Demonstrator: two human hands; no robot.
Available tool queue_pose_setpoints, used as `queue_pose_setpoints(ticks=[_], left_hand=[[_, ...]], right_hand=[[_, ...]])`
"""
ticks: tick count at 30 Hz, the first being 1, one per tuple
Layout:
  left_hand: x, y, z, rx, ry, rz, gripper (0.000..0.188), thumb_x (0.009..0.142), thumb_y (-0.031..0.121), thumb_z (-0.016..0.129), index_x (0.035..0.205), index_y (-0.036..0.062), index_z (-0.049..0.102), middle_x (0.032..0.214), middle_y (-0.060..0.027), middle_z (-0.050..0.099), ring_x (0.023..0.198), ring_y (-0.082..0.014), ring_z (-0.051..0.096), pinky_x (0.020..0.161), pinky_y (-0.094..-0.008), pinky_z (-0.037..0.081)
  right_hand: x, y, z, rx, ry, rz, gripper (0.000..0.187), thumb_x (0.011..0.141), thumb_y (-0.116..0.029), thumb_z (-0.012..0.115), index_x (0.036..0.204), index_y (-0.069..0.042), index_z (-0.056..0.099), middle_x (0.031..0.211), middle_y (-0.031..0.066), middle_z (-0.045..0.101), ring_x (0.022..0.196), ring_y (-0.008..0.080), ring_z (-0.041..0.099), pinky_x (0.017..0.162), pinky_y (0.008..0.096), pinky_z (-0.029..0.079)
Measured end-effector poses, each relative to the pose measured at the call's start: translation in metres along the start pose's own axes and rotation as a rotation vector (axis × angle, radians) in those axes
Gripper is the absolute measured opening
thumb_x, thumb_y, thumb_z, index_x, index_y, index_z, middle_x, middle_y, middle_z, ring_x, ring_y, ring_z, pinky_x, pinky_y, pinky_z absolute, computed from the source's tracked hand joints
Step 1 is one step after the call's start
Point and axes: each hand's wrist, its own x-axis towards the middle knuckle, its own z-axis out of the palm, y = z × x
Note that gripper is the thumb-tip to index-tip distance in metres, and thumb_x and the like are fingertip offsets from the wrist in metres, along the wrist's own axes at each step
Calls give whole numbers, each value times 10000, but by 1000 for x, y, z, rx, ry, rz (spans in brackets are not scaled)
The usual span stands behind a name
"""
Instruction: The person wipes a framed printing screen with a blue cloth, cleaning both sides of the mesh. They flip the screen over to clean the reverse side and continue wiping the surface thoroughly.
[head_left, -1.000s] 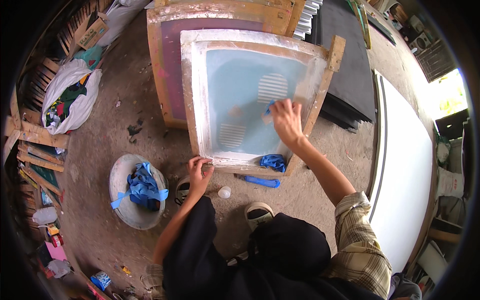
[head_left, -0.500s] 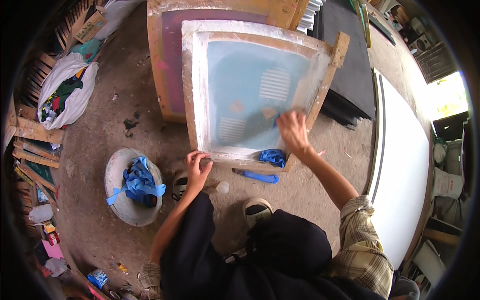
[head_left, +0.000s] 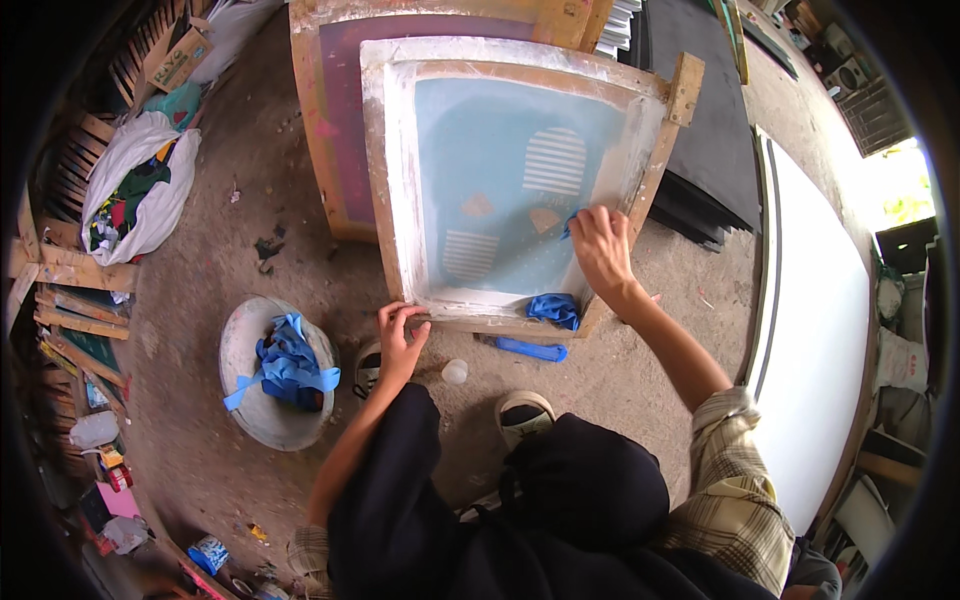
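Note:
A silk-screen frame [head_left: 650, 190] leans upright in front of me, its light blue mesh [head_left: 490, 130] marked with striped and small pale shapes. My right hand [head_left: 603, 252] presses a bunched blue cloth [head_left: 571, 224] against the mesh near its right side; most of the cloth is hidden under the fingers. At the lower left corner, my left hand [head_left: 403, 343] grips the frame's bottom edge, fingers bent over it. A second crumpled blue cloth [head_left: 553, 309] rests on the frame's lower ledge, to the right.
To the left stands a grey basin [head_left: 240, 400] with blue cloth strips. A blue-handled tool [head_left: 530, 349] and a small translucent cup [head_left: 455, 372] lie near my feet. Another frame [head_left: 340, 130] leans behind; dark sheets [head_left: 700, 150] and a white panel [head_left: 815, 330] are on the right.
My right hand has moved slightly right and down across the mesh with the cloth, and its blur is gone. My left hand keeps its hold on the corner.

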Motion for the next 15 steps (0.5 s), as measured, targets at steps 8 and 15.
queue_pose_setpoints(ticks=[8, 15], left_hand=[[2, 0, 2, 0, 2, 9, 252, 809, 182, 679, 1031, 83, 617, 1078, -108, 452, 1092, -283, 422, 952, -406, 346], [0, 1, 4, 17, -13, -13, 243, 814, 170, 667, 1037, 86, 622, 1076, -94, 466, 1096, -264, 430, 954, -376, 352]], right_hand=[[2, 3, 2, -62, -98, -119, 330, 674, -68, 675, 997, -65, 611, 1005, 22, 526, 1024, 172, 435, 891, 394, 359], [14, 19, -7, -62, 6, -102, 340, 683, -63, 657, 1019, -61, 604, 1023, 30, 527, 1025, 176, 436, 894, 398, 355]])
